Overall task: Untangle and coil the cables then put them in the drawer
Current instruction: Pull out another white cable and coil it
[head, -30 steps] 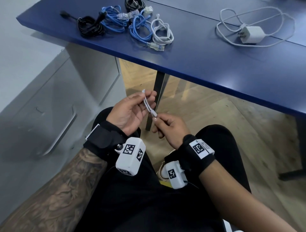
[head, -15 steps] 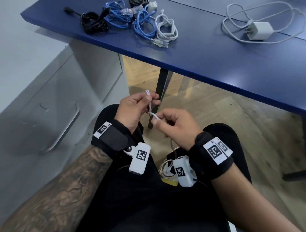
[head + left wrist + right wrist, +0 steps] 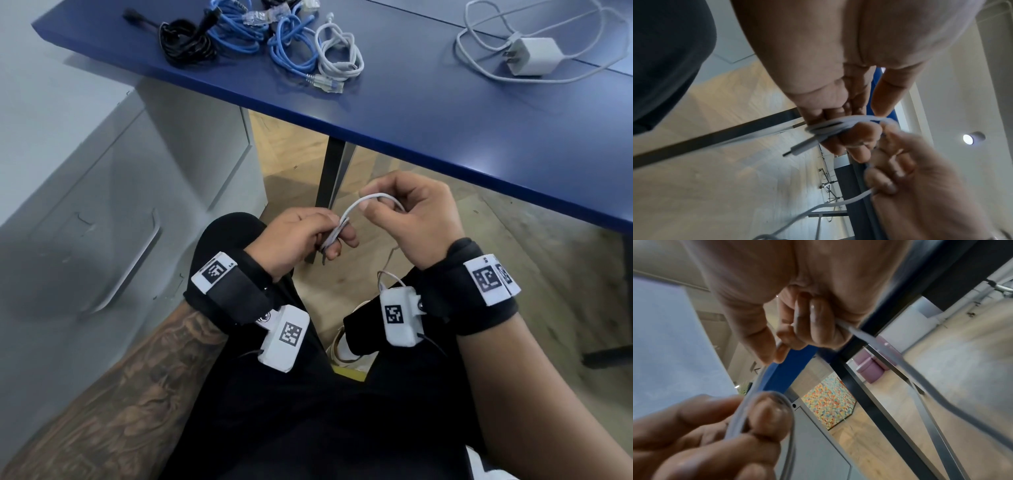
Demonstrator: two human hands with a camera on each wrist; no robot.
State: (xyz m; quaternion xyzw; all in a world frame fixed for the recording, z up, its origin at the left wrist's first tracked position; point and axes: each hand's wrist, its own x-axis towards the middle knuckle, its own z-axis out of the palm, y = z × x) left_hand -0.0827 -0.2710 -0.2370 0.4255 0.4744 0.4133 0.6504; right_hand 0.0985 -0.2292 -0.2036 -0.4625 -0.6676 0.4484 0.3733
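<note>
Now both hands pinch one white cable [image 3: 346, 219]; table [image 3: 445, 130] bears five coiled cables.

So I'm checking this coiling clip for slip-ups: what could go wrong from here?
The loops are small and held only by the left hand fingertips; if the pinch loosens, the white cable may spring open. The plug sticks out free below the fingers and could slide out of the coil. The slack trailing from the right hand toward the lap may snag as it is drawn in.
</note>
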